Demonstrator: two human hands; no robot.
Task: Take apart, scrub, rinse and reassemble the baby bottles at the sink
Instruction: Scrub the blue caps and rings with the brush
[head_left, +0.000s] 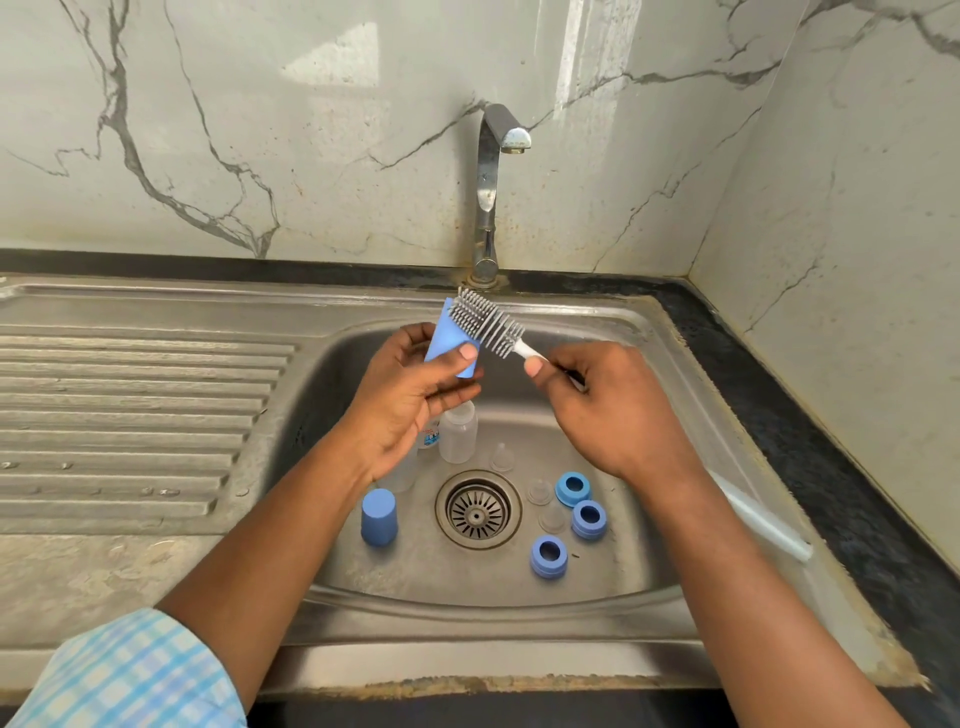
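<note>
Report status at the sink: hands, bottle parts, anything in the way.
Left hand grips blue cap. Right hand holds brush to it. Rings, teats, bottles lie in sink. Nothing blocking.

Left hand (410, 395) gripping a blue cap (449, 338) over the steel sink (363, 571), right hand (608, 410) pinching the white handle of a grey bottle brush (488, 325), bristles seemingly against the cap's open end, clear bottles (458, 434), three blue rings (549, 557) and a second blue cap (379, 517) below.
</note>
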